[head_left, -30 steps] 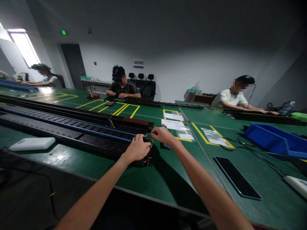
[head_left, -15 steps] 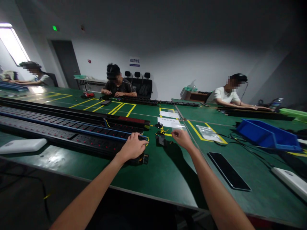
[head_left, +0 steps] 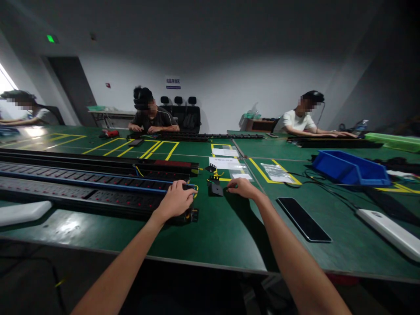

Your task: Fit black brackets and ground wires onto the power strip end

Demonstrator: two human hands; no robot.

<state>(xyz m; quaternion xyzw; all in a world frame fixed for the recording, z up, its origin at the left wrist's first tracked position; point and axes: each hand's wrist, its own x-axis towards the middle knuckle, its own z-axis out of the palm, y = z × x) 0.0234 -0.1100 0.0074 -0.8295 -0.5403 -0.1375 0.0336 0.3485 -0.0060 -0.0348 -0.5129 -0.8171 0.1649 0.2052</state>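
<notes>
My left hand is closed over the right end of a long black strip of sockets, with its thumb and fingertips at the yellow wires there. To the right, my right hand is lowered to the green table, its fingertips pinched together; whatever they hold is too small to name. Just left of those fingertips lies a small black plate. Behind it is a black bracket with yellow wires.
A phone, a white power bank and a blue bin stand at the right, with black cables between them. Another white device lies at the left edge. Three people sit across the table beside long black strips.
The view has turned slightly right. My right hand has moved down and closer to the small black plate. My left hand keeps its place on the strip's end.
</notes>
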